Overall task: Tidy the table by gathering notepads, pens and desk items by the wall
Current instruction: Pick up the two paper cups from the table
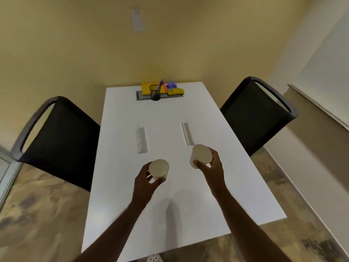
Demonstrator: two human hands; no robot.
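My left hand (pixel 144 183) grips a white paper cup (pixel 159 168) above the near middle of the white table (pixel 236 186). A second white paper cup (pixel 201 155) is held in my right hand (pixel 212 167), tilted a little, slightly farther from me. Both cups show their open mouths. By the wall at the far end stand a dark mesh pen holder (pixel 155 92) with a purple pen (pixel 160 85), a yellow notepad (pixel 146 88), a purple tape dispenser (pixel 171 85) and a yellow item (pixel 175 91).
Two black chairs flank the table, the left chair (pixel 56 140) and the right chair (pixel 255 114). A grey cable tray (pixel 140 96) lies under the gathered items. Two slots are cut into the tabletop, the left slot (pixel 141 138) and the right slot (pixel 186 133).
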